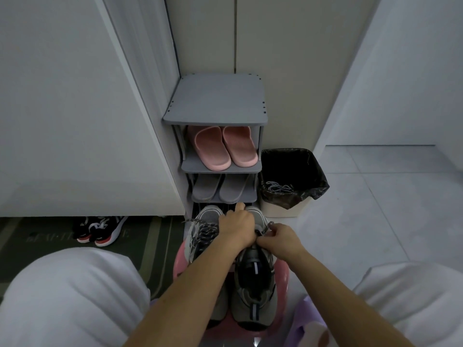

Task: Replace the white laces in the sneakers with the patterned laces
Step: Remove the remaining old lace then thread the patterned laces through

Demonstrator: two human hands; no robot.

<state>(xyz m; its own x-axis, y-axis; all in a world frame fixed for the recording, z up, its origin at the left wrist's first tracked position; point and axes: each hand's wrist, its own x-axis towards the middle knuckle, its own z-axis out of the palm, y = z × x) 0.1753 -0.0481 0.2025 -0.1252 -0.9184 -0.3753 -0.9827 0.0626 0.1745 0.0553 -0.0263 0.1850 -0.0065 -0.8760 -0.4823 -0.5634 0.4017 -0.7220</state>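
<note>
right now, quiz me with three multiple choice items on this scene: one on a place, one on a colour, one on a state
1. Where do the white laces lie?
A on the floor
B in the bin
C in a drawer

2. What colour are the slippers on the upper shelf of the rack?
A pink
B black
C green

3. What is the right hand doing?
A lying flat on a knee
B pinching a lace at the right sneaker
C holding a slipper

Answers:
1 B, since the pale laces sit on the bin's black liner.
2 A, since the pair just under the top board is pink.
3 B, since its fingers are curled on a lace end over that sneaker.
</note>
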